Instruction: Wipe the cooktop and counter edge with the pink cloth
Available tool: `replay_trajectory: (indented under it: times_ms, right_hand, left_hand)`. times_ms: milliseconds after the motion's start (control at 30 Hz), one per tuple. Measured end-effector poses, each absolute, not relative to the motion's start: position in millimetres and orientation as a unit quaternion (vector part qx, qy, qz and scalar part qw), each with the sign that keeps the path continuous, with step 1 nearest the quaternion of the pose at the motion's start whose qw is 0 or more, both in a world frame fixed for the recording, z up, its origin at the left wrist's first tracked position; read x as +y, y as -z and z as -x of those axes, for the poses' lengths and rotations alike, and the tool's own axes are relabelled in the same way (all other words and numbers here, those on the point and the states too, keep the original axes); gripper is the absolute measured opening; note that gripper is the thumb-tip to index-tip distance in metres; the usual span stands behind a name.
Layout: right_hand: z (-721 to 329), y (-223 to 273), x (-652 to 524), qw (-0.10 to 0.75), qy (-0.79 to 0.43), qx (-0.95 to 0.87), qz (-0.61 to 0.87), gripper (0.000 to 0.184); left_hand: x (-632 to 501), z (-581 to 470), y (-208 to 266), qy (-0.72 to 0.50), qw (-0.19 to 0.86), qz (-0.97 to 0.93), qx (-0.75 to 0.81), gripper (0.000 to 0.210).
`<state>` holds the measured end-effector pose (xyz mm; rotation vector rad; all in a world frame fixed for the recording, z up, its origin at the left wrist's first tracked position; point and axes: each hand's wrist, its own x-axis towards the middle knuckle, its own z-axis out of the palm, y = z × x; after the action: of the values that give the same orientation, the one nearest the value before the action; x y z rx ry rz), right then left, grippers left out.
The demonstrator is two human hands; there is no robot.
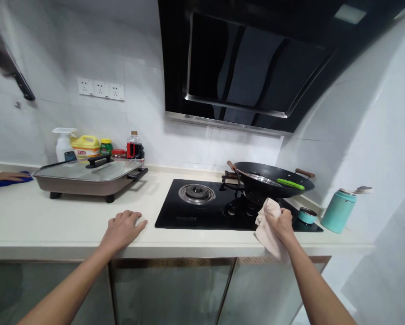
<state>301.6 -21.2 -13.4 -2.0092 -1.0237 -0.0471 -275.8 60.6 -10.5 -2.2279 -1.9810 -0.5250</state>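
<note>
My right hand is closed around a pale pink cloth, part of which hangs over the counter's front edge. That cloth is at the front right of the black glass gas stove, just below the wok. My left hand rests on the white counter, fingers stretched out, to the left of the stove. On the stove's right side stands a black wok with wooden handles; a metal lid or dish and a bright green-handled utensil lie in it. The left burner is bare.
A rectangular electric pan with a glass lid stands left, several bottles behind it. Another person's hand presses a blue cloth at far left. A teal flask and its cup stand right. The range hood hangs above.
</note>
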Motion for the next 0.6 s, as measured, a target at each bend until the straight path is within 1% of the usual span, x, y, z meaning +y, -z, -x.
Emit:
replay_trajectory:
  times_ms: [67,133,200,267,333,433,600]
  right_hand:
    - [-312,7,-11,0.404,0.043,-0.398,0.822,0.069]
    - [-318,5,-5,0.372,0.051,-0.4,0.836,0.063]
    - [-320,6,-1,0.334,0.05,-0.422,0.841,0.051]
    - [-323,7,3,0.296,0.047,-0.459,0.836,0.034]
    - [-325,7,10,0.268,0.046,-0.495,0.825,0.025]
    - [-329,6,26,0.254,0.049,-0.528,0.809,0.027]
    - [-324,3,58,0.28,0.036,-0.566,0.774,0.034]
  left_hand:
    - [61,277,12,0.178,0.059,0.735,-0.651,0.062]
    - [62,278,14,0.184,0.062,0.736,-0.649,0.062]
    - [62,279,15,0.191,0.064,0.737,-0.645,0.06]
    - [62,280,16,0.195,0.065,0.739,-0.642,0.059]
    - [61,281,17,0.198,0.062,0.738,-0.642,0.058]
    - [61,281,16,0.196,0.055,0.733,-0.649,0.057]
    - [61,282,17,0.202,0.048,0.732,-0.649,0.055]
